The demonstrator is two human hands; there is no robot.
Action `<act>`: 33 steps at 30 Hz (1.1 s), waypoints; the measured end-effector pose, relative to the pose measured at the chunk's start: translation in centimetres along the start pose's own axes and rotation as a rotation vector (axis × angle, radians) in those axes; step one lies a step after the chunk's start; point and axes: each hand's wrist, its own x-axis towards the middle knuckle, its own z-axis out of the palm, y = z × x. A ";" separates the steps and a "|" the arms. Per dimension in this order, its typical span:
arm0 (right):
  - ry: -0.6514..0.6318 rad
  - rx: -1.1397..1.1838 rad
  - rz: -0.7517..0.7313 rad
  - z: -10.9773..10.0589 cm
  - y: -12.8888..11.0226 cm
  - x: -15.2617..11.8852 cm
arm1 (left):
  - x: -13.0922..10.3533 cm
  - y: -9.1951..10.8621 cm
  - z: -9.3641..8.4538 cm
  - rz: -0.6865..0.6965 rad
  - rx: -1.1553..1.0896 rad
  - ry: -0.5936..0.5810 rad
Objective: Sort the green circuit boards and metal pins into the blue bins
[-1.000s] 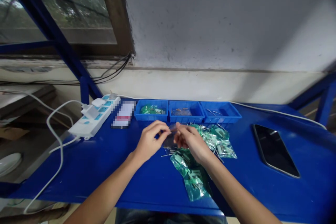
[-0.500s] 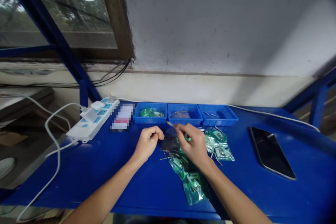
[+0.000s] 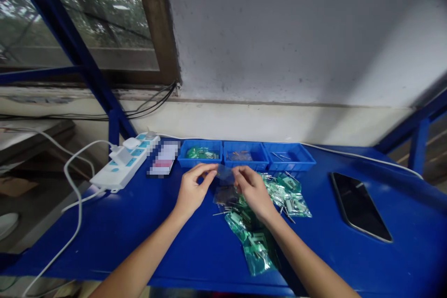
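A small clear plastic bag is stretched between my two hands, in front of the blue bins. My left hand pinches its left edge between thumb and fingers. The right edge is held by my right hand, also closed in a pinch. Below the bag, a dark packet lies on the blue table. Beside and under my right hand spreads a pile of green packets with white parts and thin metal pins.
Three blue bins line the back: the left bin holds green packets, the middle bin a clear bag, the right bin a few pins. A power strip and blurred phone stand left; a black phone lies right.
My left hand has closed on the left edge of the clear bag, which my right hand was holding alone. The bag is now spread between both hands.
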 end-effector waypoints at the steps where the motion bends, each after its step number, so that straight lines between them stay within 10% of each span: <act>1: -0.069 0.125 0.132 0.1 -0.2 0.0 | 0.0 0.0 0.0 0.084 0.060 0.000; 6: -0.175 0.384 0.287 0.0 -0.8 -0.1 | -0.6 0.1 0.2 0.360 0.222 -0.128; 15: 0.803 -0.423 -0.589 -6.1 -1.9 3.5 | -0.1 -2.0 2.0 -0.004 0.691 -0.178; 20: 0.377 -0.894 -0.492 -5.8 0.0 3.7 | 0.2 -2.3 3.2 0.012 0.883 -0.242; 25: 0.105 -0.781 -0.389 -3.0 0.6 1.6 | 0.2 -3.3 2.1 -0.112 0.724 -0.212; 33: -0.001 -0.664 -0.327 -1.8 0.8 1.3 | 2.0 -3.2 1.5 -0.247 0.719 -0.231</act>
